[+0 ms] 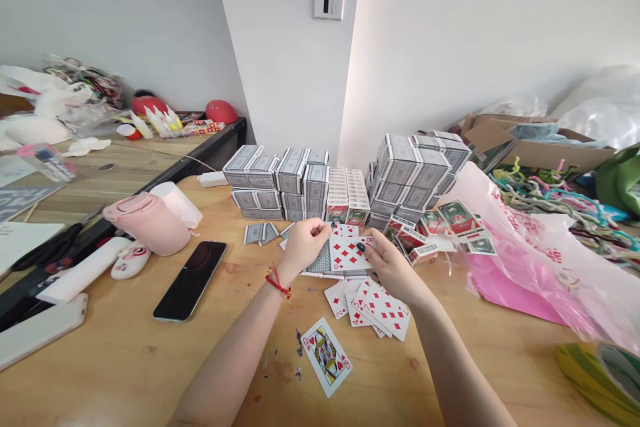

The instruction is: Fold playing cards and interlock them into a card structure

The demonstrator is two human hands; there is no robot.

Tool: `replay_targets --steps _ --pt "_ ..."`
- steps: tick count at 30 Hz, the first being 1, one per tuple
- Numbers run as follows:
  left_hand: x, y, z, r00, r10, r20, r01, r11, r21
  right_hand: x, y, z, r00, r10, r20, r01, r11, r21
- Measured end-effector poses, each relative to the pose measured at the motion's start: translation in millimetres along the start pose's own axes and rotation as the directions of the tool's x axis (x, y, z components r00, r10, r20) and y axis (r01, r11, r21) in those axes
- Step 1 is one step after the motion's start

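Note:
My left hand (pixel 303 245) is closed around a stack of playing cards (pixel 320 260), with a red string bracelet on its wrist. My right hand (pixel 391 265) pinches a red diamond card (pixel 348 252) lying face up on top of that stack. Under my right wrist a small fan of face-up red cards (pixel 377 307) rests on the wooden table (pixel 125 360). A queen of hearts (pixel 326 355) lies alone nearer to me. A few face-down cards (pixel 260 233) lie left of my hands.
Stacked boxes of card decks (pixel 295 180) and a taller pile (pixel 420 170) stand behind my hands, loose decks (pixel 453 223) beside them. A black phone (pixel 191 279), pink roll (pixel 147 221) and scissors (pixel 50 247) lie left. A pink plastic bag (pixel 525 260) spreads right.

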State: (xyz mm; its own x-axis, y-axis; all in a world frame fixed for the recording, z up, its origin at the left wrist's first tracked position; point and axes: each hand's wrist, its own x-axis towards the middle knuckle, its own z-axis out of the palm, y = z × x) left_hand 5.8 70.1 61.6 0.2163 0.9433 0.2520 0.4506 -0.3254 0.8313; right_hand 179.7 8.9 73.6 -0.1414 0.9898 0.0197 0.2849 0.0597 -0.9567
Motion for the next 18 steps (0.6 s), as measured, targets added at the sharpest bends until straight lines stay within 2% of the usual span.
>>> replay_targets --steps 4,12,15,18 --pt "0 1 0.6 1.000 0.005 0.014 -0.005 1.000 -0.009 0 -1 0 0.995 0.066 0.070 -0.074 0.990 0.122" --pt "0 0 0.2 1.000 0.004 0.004 -0.004 1.000 -0.028 1 0 7 0.990 0.115 0.082 -0.132 0.959 0.252" --pt "1 -1 0.5 1.000 -0.005 0.012 0.005 0.999 -0.034 2 1 9 0.991 0.111 0.069 -0.125 0.960 0.249" --pt "1 -1 1.4 1.000 -0.011 0.009 0.011 0.999 -0.034 2 3 10 0.996 0.079 0.043 -0.084 0.983 0.162"
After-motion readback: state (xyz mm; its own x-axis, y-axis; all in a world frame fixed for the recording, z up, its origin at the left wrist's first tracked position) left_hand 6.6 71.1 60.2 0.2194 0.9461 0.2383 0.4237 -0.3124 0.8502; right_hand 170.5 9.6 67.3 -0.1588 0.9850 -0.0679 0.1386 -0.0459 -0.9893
